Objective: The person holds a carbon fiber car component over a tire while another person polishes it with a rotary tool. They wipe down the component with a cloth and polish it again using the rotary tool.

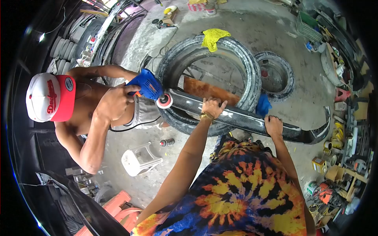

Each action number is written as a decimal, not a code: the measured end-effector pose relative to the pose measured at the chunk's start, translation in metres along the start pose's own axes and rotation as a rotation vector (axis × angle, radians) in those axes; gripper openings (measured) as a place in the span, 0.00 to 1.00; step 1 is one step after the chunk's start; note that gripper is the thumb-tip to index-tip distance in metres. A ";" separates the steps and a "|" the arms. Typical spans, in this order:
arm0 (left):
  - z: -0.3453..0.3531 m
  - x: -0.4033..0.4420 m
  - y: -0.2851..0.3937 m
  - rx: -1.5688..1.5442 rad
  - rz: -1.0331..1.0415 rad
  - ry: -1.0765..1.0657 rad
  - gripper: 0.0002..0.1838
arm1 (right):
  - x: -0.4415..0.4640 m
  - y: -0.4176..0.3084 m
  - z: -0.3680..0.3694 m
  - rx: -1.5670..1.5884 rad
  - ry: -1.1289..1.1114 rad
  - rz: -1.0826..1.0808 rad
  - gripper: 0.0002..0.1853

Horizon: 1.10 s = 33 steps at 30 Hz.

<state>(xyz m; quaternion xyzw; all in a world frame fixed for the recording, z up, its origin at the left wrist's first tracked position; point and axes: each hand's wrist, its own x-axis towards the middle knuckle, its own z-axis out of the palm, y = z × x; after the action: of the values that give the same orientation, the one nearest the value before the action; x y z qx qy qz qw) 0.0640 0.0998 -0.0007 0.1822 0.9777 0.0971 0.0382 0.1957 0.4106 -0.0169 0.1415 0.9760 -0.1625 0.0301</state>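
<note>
A long, glossy black carbon-fibre car panel [236, 118] lies across a big tire [252, 59], its curved end reaching out to the right. My left hand [212, 107], with a bracelet at the wrist, grips the panel near its middle. Farther right, my right hand [273, 126] is wrapped over the panel's upper edge. Across from me on the left, a co-worker in a cap holds a blue power polisher [147, 84]. Its round red-and-white pad [164, 101] is at the panel's left end; whether it is spinning cannot be told.
A yellow cloth [214, 38] hangs over the tire's far rim, and a smaller tire [291, 70] lies to its right. A white plastic stool [136, 161] and a dark bottle [167, 142] are on the floor at lower left. Cluttered tools and containers line the right side.
</note>
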 end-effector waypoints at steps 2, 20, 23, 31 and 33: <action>0.000 -0.001 0.000 0.004 0.012 0.019 0.30 | -0.001 0.001 0.003 0.001 0.019 -0.006 0.24; -0.002 0.006 0.000 -0.001 -0.127 -0.118 0.37 | 0.000 0.002 0.006 -0.034 0.008 0.001 0.25; 0.005 0.007 -0.003 0.030 -0.135 -0.154 0.36 | 0.001 0.000 0.004 -0.026 0.001 0.001 0.25; 0.009 0.007 -0.006 0.066 -0.127 -0.152 0.35 | -0.001 0.000 0.004 -0.027 -0.014 0.021 0.24; 0.008 0.006 -0.005 0.041 -0.118 -0.142 0.35 | -0.001 0.000 0.004 -0.027 -0.015 0.017 0.24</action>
<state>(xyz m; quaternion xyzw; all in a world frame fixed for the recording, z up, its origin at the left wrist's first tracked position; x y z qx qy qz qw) 0.0572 0.0990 -0.0100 0.1315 0.9833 0.0616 0.1094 0.1966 0.4090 -0.0206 0.1482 0.9766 -0.1502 0.0408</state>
